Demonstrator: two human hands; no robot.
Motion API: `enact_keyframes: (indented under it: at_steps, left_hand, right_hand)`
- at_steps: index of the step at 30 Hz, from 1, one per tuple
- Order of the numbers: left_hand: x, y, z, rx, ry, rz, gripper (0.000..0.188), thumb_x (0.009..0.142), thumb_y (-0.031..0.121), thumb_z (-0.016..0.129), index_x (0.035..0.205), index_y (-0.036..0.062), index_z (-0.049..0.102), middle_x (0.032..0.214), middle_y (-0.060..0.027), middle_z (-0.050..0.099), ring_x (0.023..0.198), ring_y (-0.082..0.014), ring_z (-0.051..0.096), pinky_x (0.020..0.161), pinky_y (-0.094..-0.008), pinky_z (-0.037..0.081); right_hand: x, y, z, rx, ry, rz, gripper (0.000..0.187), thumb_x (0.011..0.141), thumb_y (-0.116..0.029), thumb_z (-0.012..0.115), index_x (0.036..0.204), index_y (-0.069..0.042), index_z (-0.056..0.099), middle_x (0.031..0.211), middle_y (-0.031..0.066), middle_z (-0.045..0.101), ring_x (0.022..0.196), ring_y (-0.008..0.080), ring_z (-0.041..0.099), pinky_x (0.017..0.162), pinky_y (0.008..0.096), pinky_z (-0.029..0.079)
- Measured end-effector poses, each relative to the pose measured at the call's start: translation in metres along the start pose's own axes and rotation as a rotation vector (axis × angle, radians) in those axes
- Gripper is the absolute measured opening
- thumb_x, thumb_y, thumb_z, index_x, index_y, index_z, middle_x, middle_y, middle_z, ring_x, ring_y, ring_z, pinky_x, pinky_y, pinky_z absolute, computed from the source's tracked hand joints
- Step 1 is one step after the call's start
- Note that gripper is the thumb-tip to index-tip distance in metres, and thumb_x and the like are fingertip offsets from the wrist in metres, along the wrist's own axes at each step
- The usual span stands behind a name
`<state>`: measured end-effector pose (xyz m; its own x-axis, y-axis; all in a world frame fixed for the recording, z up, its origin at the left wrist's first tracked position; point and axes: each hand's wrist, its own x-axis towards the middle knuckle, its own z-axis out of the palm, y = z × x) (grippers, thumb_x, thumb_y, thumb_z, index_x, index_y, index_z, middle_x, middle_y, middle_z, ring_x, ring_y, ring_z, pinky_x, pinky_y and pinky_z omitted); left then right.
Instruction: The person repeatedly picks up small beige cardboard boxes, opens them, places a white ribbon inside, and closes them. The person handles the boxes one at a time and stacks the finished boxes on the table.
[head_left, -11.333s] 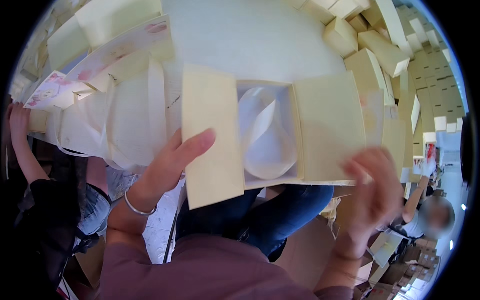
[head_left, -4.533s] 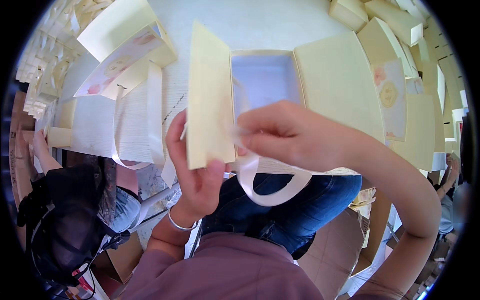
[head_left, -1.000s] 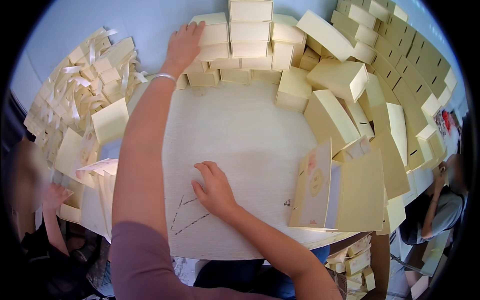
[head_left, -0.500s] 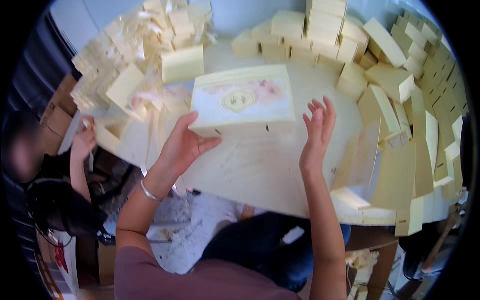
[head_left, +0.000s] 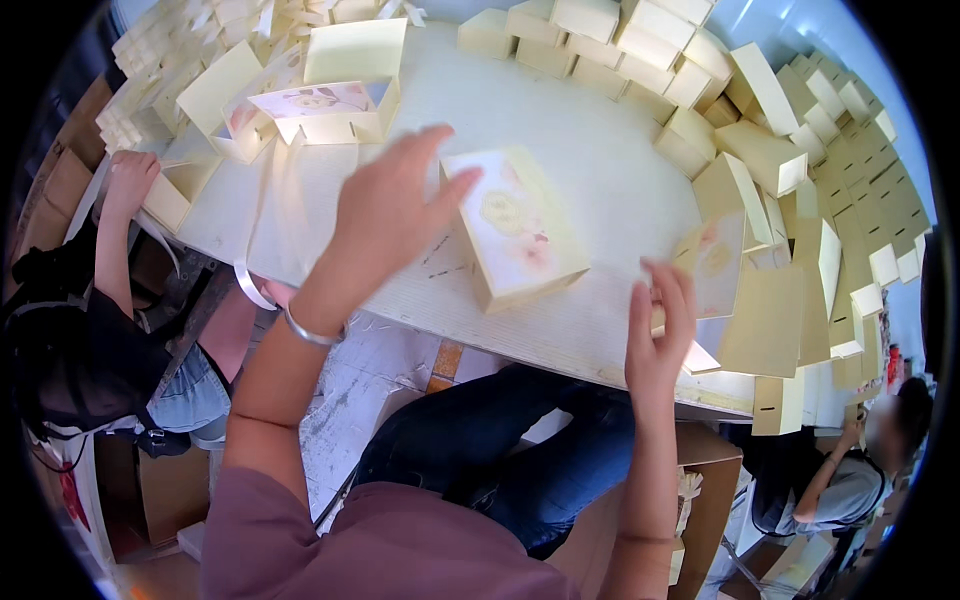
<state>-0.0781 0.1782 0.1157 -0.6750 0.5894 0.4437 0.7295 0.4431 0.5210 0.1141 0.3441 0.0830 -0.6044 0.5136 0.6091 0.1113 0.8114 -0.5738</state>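
A closed cream gift box (head_left: 520, 228) with a pink flower print and an oval emblem sits at an angle on the white table (head_left: 400, 280). My left hand (head_left: 385, 210) is just left of it, slightly blurred, fingers stretched and thumb apart. Its thumb overlaps the box's upper left corner; whether it touches, I cannot tell. Right of the box, my right hand (head_left: 660, 325) is held open with nothing in it. Beyond those fingers stands an open box (head_left: 715, 260) with a flower-printed panel.
Cream boxes (head_left: 600, 50) are stacked along the far edge, and many more (head_left: 860, 200) crowd the right. At the far left are open boxes (head_left: 345, 110) with a white ribbon (head_left: 262, 200) hanging down. A co-worker's hand (head_left: 130, 180) is at the left edge; another person (head_left: 840, 470) sits lower right.
The gift box has left my left hand's grip and turned, now on the table. My left hand has risen away from its underside. My right hand has moved lower and slightly right.
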Motion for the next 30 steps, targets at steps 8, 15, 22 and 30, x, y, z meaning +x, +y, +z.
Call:
enact_keyframes:
  at_steps: [8, 15, 22, 30]
  left_hand:
    - [-0.031, 0.013, 0.018, 0.099, -0.438, 0.168, 0.076, 0.072, 0.047, 0.06, 0.12, -0.0071, 0.038, 0.113, -0.0285, 0.046, 0.102, -0.0381, 0.049, 0.084, -0.0386, 0.041]
    - [-0.033, -0.001, 0.024, 0.17, -0.391, 0.585, 0.076, 0.067, 0.052, 0.06, 0.109, -0.0098, 0.046, 0.112, -0.0305, 0.045, 0.095, -0.0342, 0.054, 0.077, -0.0345, 0.046]
    - [-0.027, -0.013, 0.037, 0.305, -0.136, 0.855, 0.062, 0.077, 0.049, 0.049, 0.097, -0.0098, 0.053, 0.093, -0.0229, 0.057, 0.077, -0.028, 0.06, 0.064, -0.0311, 0.05]
    - [-0.037, -0.022, 0.011, -0.139, -0.056, 0.393, 0.043, 0.078, 0.013, 0.051, 0.117, -0.0048, 0.044, 0.057, -0.009, 0.051, 0.048, -0.0188, 0.052, 0.053, -0.0275, 0.047]
  right_hand:
    - [-0.033, -0.02, 0.04, 0.072, -0.285, -0.106, 0.043, 0.072, -0.006, 0.063, 0.111, 0.004, 0.047, 0.116, 0.026, 0.044, 0.104, 0.0382, 0.047, 0.083, 0.0379, 0.042]
    - [-0.035, -0.037, 0.034, -0.158, -0.246, -0.263, 0.037, 0.065, -0.006, 0.069, 0.094, 0.005, 0.049, 0.112, 0.0276, 0.046, 0.103, 0.0446, 0.046, 0.08, 0.0426, 0.044]
    - [-0.037, -0.033, 0.039, -0.234, -0.238, -0.322, 0.037, 0.069, -0.008, 0.066, 0.097, 0.009, 0.048, 0.11, 0.0307, 0.046, 0.103, 0.0477, 0.045, 0.082, 0.0445, 0.044]
    - [-0.043, -0.031, 0.046, -0.312, -0.241, -0.403, 0.044, 0.073, -0.011, 0.063, 0.107, 0.011, 0.045, 0.11, 0.0349, 0.045, 0.103, 0.0505, 0.045, 0.081, 0.0446, 0.045]
